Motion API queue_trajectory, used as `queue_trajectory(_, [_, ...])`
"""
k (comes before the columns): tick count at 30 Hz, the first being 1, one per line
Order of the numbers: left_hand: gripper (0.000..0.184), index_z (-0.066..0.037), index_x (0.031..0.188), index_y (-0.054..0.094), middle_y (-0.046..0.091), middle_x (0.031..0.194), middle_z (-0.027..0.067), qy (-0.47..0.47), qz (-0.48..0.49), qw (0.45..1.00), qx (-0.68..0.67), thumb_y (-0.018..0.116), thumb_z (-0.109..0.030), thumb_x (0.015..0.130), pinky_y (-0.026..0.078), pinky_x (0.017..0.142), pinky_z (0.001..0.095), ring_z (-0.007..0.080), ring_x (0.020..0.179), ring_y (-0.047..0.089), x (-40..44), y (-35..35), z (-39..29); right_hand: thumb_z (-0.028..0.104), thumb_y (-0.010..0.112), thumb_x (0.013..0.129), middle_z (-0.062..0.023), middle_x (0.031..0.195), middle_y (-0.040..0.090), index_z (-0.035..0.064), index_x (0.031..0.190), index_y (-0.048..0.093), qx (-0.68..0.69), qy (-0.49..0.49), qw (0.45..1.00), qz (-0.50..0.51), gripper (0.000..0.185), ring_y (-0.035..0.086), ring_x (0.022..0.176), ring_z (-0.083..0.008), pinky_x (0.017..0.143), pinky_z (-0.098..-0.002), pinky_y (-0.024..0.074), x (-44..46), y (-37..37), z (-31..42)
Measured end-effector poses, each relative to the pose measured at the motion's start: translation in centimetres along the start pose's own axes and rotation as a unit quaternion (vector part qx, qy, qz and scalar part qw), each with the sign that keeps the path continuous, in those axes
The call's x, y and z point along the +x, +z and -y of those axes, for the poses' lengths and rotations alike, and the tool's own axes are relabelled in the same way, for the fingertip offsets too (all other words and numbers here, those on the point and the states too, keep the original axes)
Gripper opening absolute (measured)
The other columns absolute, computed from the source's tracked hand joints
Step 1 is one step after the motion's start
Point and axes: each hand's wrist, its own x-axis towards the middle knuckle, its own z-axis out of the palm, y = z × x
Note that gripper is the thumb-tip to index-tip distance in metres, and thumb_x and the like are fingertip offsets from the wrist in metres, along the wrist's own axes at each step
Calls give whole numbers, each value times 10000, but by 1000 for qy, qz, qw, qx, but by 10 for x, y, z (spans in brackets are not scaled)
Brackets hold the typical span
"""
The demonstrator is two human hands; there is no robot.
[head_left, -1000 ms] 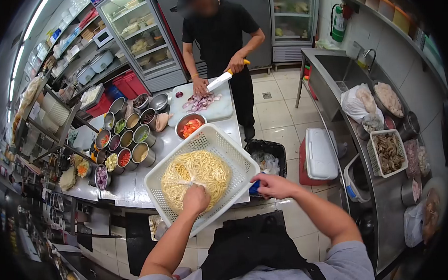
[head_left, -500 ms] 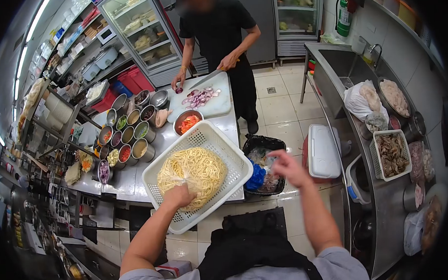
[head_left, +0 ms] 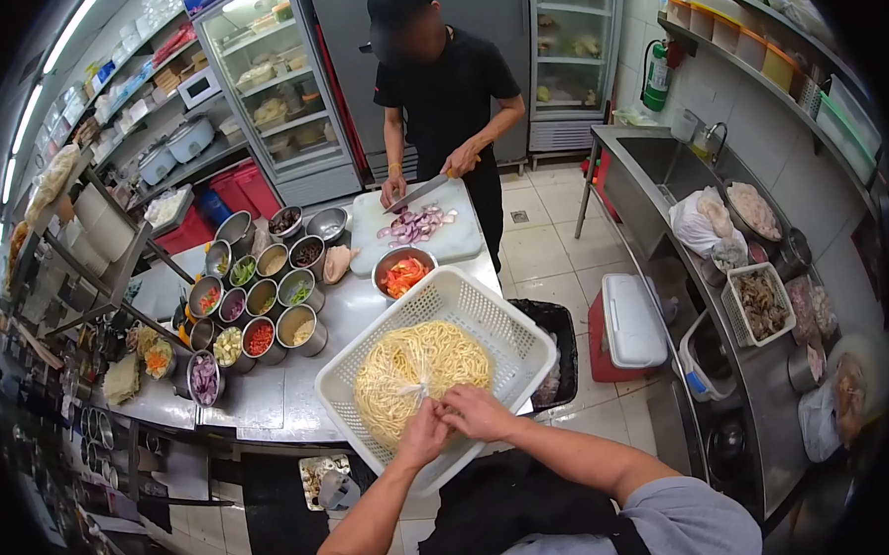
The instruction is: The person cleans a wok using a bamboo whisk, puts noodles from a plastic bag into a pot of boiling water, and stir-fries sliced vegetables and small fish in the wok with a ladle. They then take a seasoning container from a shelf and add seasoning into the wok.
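My left hand [head_left: 425,435] and right hand [head_left: 477,413] pinch the gathered neck [head_left: 418,389] of the noodle bag [head_left: 430,351], lying just beyond both.

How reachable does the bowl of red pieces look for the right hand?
Likely yes: the bowl of red pieces is uncovered, just past the white basket rim; the right hand, at the noodle bag top, would have to cross the basket.
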Motion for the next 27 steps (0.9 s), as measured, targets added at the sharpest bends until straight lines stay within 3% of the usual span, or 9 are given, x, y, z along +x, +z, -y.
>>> queue_trajectory(3, [160,-51,991,452,500,719,86,52,-24,987,-151,585,-56,902,453,613,339,222,635,506,6,-4,-5,275,653,869,-143,1068,600,73,1143,588,123,-24,991,41,347,559,1059,-347,894,-444,453,3,-4,-20])
queue_trajectory(5, [156,-46,966,451,489,716,68,33,6,983,-180,578,-35,875,437,598,321,176,632,485,13,-14,-11,269,653,847,-154,1056,595,63,1140,572,68,-67,995,33,367,567,1036,-343,878,-443,453,1,-14,-5])
queue_trajectory(9, [171,-59,935,441,412,696,17,42,24,982,-184,588,-22,855,380,569,269,100,628,401,30,-13,-15,264,709,780,-143,1022,611,62,1096,561,-25,31,999,-8,403,589,995,-347,860,-446,463,3,-3,9])
queue_trajectory(15, [163,-48,888,456,456,653,46,57,15,987,-149,590,-7,804,415,565,303,141,592,432,44,-23,-23,242,691,783,-152,951,635,66,998,582,-8,72,995,-63,298,608,943,-371,796,-468,479,13,2,6])
queue_trajectory(17, [150,-50,894,469,557,707,186,66,43,993,-89,584,-39,798,460,597,412,355,656,586,41,-27,-25,220,669,794,-158,910,645,68,962,589,0,67,996,-60,239,621,901,-386,749,-487,488,13,4,2])
queue_trajectory(22, [89,-45,826,479,566,725,206,77,-28,990,-117,558,-22,790,464,616,455,418,680,571,40,-10,-17,227,578,846,-166,837,674,137,880,617,-38,139,981,-126,104,647,818,-408,685,-512,497,20,27,-8])
queue_trajectory(24, [84,-39,813,484,539,702,189,80,-43,988,-126,555,-4,783,459,597,421,386,656,558,38,-11,-14,225,577,850,-173,760,667,137,924,587,-81,177,973,-124,115,655,741,-419,631,-518,499,34,29,-8])
queue_trajectory(26, [137,-51,789,450,436,687,6,93,-58,983,-146,546,47,784,390,562,279,108,631,389,34,-13,-21,172,613,818,-208,750,666,136,1054,522,-91,241,960,-112,255,667,763,-426,665,-540,507,49,28,-12])
queue_trajectory(27, [137,-51,789,450,436,687,6,87,-56,984,-147,546,47,784,390,562,279,108,631,389,31,-14,-17,172,613,818,-208,750,666,136,1054,522,-88,244,960,-108,255,667,763,-426,665,-540,507,51,27,-8])
